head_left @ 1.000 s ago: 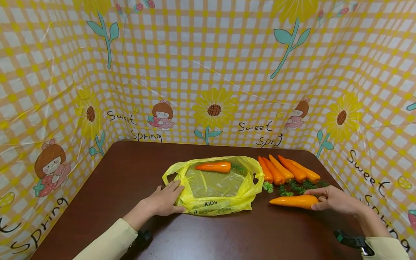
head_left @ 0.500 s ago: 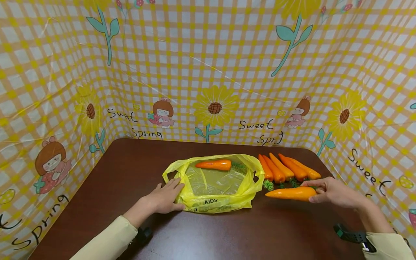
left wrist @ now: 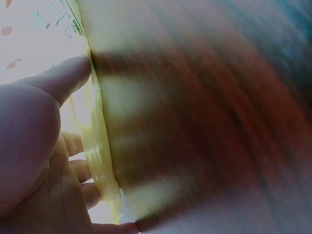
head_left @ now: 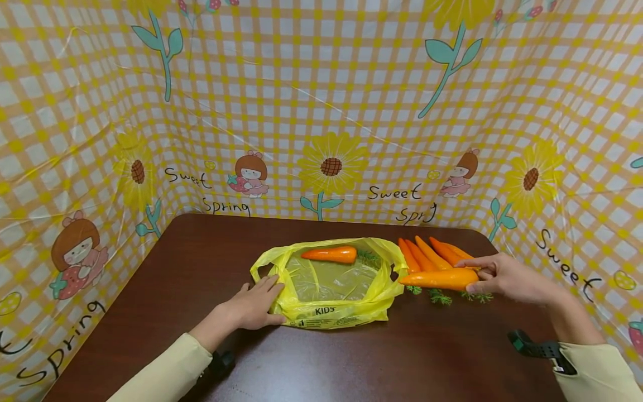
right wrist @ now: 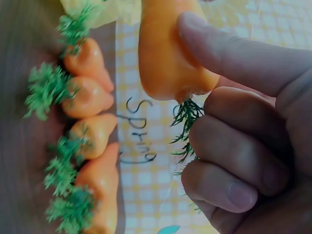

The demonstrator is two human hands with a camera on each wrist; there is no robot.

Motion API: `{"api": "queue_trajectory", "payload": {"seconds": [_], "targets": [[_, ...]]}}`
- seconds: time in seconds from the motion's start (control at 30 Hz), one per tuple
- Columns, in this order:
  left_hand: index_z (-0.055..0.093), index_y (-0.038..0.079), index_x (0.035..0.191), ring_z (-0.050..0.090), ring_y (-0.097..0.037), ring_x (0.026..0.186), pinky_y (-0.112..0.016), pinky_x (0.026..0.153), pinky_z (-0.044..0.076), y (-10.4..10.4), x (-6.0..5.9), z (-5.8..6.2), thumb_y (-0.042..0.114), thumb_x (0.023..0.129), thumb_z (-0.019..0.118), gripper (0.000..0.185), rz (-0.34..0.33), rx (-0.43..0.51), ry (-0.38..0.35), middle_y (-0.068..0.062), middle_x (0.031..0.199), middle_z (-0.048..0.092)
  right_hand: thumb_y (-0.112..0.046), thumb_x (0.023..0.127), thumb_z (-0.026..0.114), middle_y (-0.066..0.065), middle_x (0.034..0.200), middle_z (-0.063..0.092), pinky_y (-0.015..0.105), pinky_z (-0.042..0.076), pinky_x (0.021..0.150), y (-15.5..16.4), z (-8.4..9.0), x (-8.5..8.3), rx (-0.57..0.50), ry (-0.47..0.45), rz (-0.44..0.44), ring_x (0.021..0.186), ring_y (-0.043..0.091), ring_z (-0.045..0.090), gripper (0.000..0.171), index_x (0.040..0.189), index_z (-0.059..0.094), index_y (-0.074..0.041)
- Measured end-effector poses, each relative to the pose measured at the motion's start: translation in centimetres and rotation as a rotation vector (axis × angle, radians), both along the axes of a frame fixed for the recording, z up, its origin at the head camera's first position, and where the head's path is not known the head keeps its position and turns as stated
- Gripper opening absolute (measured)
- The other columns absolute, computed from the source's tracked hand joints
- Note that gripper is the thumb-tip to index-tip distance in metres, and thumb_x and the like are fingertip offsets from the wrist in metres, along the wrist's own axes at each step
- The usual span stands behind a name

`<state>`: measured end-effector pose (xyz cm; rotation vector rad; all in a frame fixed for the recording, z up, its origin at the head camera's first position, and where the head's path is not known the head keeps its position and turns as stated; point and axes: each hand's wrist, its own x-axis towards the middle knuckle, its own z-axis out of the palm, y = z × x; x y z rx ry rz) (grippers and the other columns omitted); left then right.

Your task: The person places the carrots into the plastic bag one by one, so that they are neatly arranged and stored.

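A yellow plastic bag (head_left: 331,304) lies open on the brown table (head_left: 321,363), with one orange carrot (head_left: 330,254) inside near its far edge. My left hand (head_left: 253,306) rests flat on the bag's left edge (left wrist: 100,161), fingers straight. My right hand (head_left: 502,276) grips a carrot (head_left: 438,278) (right wrist: 168,63) by its leafy end, held level above the table just right of the bag's mouth. Behind it, several more carrots (head_left: 427,255) (right wrist: 90,131) lie side by side with green tops toward me.
A yellow checked plastic sheet (head_left: 321,111) with flowers and "Sweet Spring" print walls the table at the back and both sides. Bare table lies in front of the bag and to its left.
My right hand has lifted its carrot off the table and carried it left and away, toward the bag's right side. The left hand has stayed on the bag.
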<state>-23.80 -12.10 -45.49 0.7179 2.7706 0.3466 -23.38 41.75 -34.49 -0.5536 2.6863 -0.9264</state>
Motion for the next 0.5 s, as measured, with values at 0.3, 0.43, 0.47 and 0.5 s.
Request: {"api": "queue_trajectory", "payload": {"seconds": [0.3, 0.43, 0.47, 0.5], "targets": [[0.034, 0.010, 0.158, 0.022, -0.035, 0.154, -0.066, 0.116, 0.023, -0.1, -0.1, -0.1, 0.054, 0.096, 0.062, 0.080, -0.003, -0.001, -0.004, -0.014, 0.167, 0.020, -0.030, 0.090, 0.077, -0.009, 0.057, 0.028, 0.025, 0.030, 0.044, -3.3, 1.2, -1.2, 0.024, 0.103, -0.031, 0.046, 0.002, 0.022, 0.059, 0.140, 0.059, -0.002], [0.033, 0.010, 0.158, 0.022, -0.035, 0.154, -0.066, 0.116, 0.023, -0.1, -0.1, -0.1, 0.054, 0.096, 0.062, 0.081, -0.003, -0.004, -0.005, -0.014, 0.167, 0.021, -0.035, 0.090, 0.076, -0.007, 0.057, 0.033, 0.025, 0.030, 0.043, -4.7, 1.5, -1.8, 0.022, 0.088, -0.038, 0.045, 0.004, 0.025, 0.062, 0.142, 0.058, -0.005], [0.033, 0.009, 0.158, 0.022, -0.035, 0.154, -0.066, 0.116, 0.023, -0.1, -0.1, -0.1, 0.054, 0.096, 0.062, 0.081, -0.003, -0.005, -0.004, -0.014, 0.167, 0.021, -0.035, 0.090, 0.076, -0.007, 0.056, 0.034, 0.025, 0.030, 0.043, -5.1, 1.5, -2.0, 0.019, 0.086, -0.037, 0.045, 0.004, 0.025, 0.062, 0.142, 0.058, -0.005], [0.034, 0.009, 0.157, 0.022, -0.035, 0.154, -0.066, 0.115, 0.023, -0.1, -0.1, -0.1, 0.053, 0.096, 0.062, 0.081, -0.003, -0.005, -0.004, -0.014, 0.167, 0.021, -0.035, 0.090, 0.076, -0.007, 0.056, 0.034, 0.025, 0.029, 0.043, -5.5, 1.5, -2.2, 0.017, 0.084, -0.035, 0.044, 0.005, 0.024, 0.062, 0.142, 0.058, -0.005]]}}
